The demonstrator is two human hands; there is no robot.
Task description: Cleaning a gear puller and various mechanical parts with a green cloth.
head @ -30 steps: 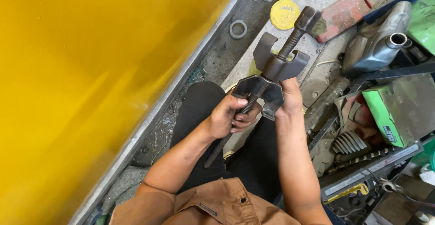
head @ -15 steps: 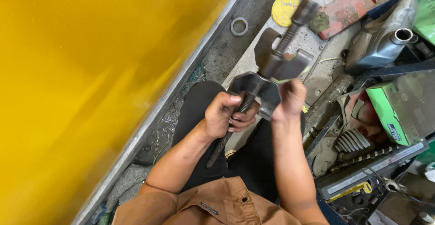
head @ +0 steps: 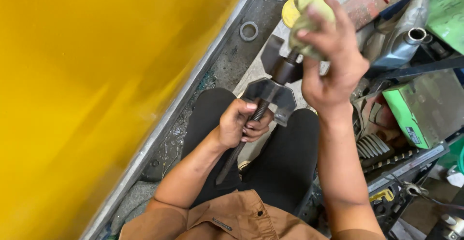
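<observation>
The left hand [head: 238,126] is closed around the threaded rod [head: 241,141] of a steel puller [head: 270,92], held over the lap at picture centre. The right hand [head: 328,51], at 1 o'clock, wraps a pale rag [head: 309,18] over the rod's top end. The puller looks heavy, stiff and probably greasy; the rod gives the surest hold. A yellow panel [head: 96,76] fills 9 o'clock; a washer [head: 249,31] lies on the concrete floor [head: 232,66] at 12; engine parts [head: 401,37] crowd 3.
</observation>
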